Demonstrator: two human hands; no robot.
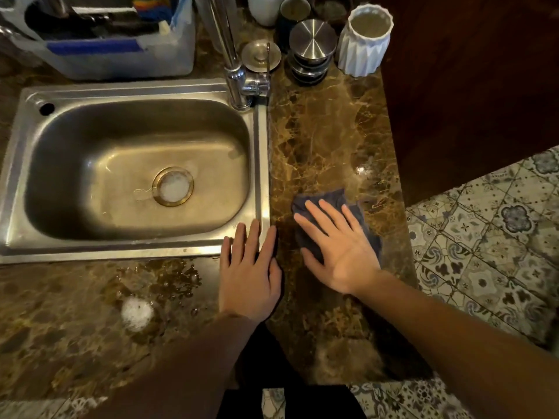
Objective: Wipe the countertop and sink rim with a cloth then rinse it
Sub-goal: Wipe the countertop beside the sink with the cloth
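Note:
A dark blue cloth (326,198) lies flat on the brown marble countertop (326,131), to the right of the steel sink. My right hand (335,249) presses down on it with fingers spread, covering most of it. Flat on the counter, my left hand (249,267) holds nothing, its fingertips resting on the sink rim (262,164) at the near right corner. The sink basin holds foam over the drain (173,186). The tap (239,71) stands at the sink's far right corner, with no water running.
A blob of foam (136,313) and a wet patch (163,276) sit on the counter in front of the sink. Behind are a dish tub (121,55), a sink stopper (260,55), steel lidded tins (311,46) and a white ribbed vase (366,40). The counter's right edge drops to patterned floor tiles (490,237).

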